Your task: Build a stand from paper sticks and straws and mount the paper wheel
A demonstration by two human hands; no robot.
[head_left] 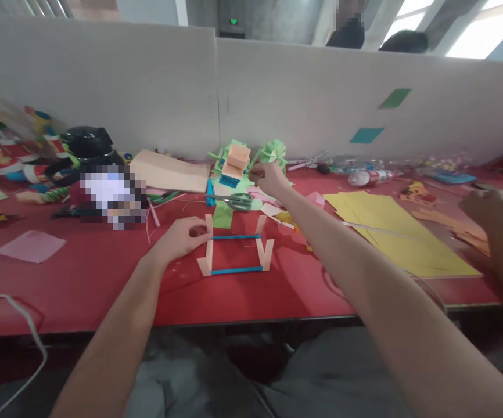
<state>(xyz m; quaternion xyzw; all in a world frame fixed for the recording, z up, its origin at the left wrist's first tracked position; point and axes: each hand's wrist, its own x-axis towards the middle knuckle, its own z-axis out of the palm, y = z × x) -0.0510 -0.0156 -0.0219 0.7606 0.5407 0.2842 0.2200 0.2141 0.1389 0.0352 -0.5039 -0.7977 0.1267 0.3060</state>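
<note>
On the red table stands a small frame of folded paper strips (236, 270), with blue bars across and peach strips at the corners. My left hand (182, 237) has its thumb and fingertips closed at the frame's back left corner. Farther back, my right hand (270, 177) reaches out with bent fingers beside a little peach and blue folded paper chair (236, 164). Whether its fingertips touch the chair or pinch something else is hidden. Grey-green scissors (236, 201) lie between the hands, above a green paper square (222, 215).
Yellow paper sheets (377, 226) lie to the right, with another person's hand (495, 209) beyond. Green paper umbrellas (274, 152) and a plastic bottle (371, 177) are near the white partition (103, 81). A cardboard piece (171, 171) and pink paper (31, 246) lie left.
</note>
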